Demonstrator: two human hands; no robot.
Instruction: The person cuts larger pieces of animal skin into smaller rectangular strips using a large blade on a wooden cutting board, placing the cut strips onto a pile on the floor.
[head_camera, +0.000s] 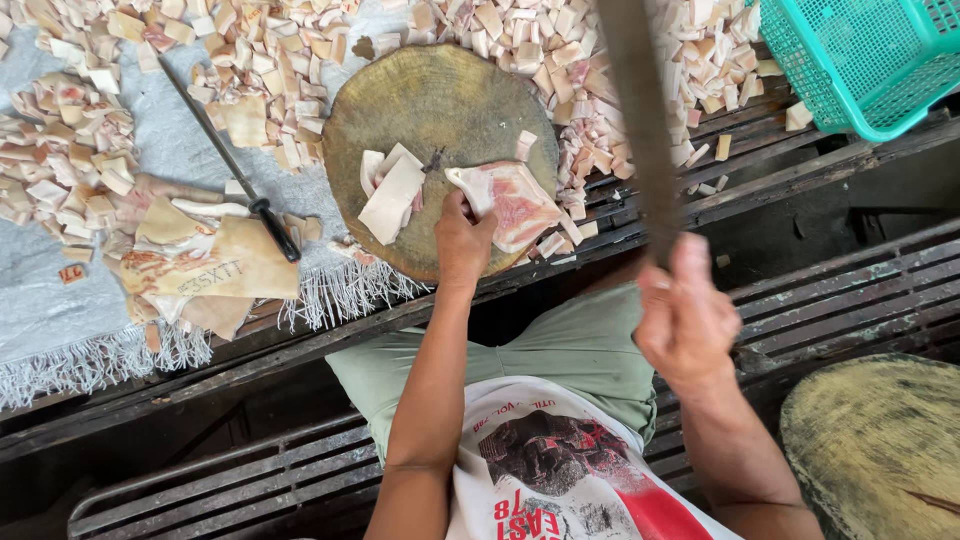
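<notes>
The left hand (463, 240) pins the pale pink-streaked meat slab (512, 203) on the round wooden chopping block (430, 100). The right hand (686, 318), clamped on the raised long dark cleaver blade (640, 120), should strike well clear of the fingers.

A round chopping block (440, 110) sits centre on a slatted bench (830, 280). Cut pieces (270, 60) lie behind and left of it; a basket (860, 55) stands far right.

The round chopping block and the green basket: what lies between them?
In the head view, between the round chopping block and the green basket lies a heap of small cut pieces. The raised blade crosses in front.
</notes>
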